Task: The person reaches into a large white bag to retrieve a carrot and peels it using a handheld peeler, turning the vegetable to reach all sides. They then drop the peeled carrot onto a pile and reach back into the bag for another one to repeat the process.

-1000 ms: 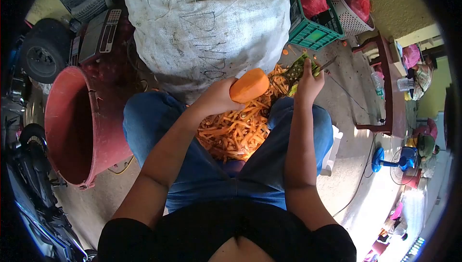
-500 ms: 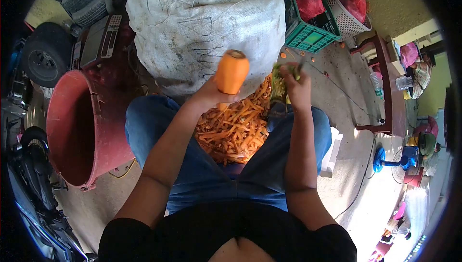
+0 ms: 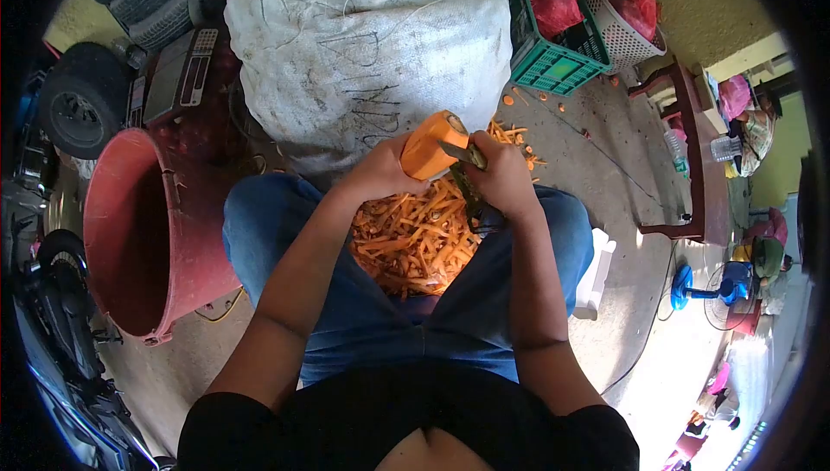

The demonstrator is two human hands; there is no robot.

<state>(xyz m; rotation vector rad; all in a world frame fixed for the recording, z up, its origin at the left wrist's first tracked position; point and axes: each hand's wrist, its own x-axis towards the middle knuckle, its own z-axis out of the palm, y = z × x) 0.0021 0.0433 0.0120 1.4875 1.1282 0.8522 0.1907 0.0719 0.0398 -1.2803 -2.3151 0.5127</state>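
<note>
My left hand [image 3: 380, 168] is wrapped round a thick, peeled orange carrot [image 3: 424, 149], its brownish top end tilted up to the right. My right hand [image 3: 503, 179] grips a small knife [image 3: 464, 154] whose dark blade lies against the carrot near that end. Something dark green hangs below the right hand, partly hidden; I cannot make out what it is. Between my knees lies a heap of orange peelings [image 3: 415, 242], and more strips show behind the right hand.
A big white woven sack [image 3: 372, 56] stands directly ahead. To the left are a red barrel [image 3: 203, 238] on its side and a motorcycle [image 3: 65, 333]. A green crate [image 3: 562, 69], a white basket [image 3: 627, 43] and a blue fan [image 3: 683, 288] are on the right.
My right hand has moved left and down, bringing the knife onto the carrot. The carrot has tilted to the right and sits slightly lower in my left hand.
</note>
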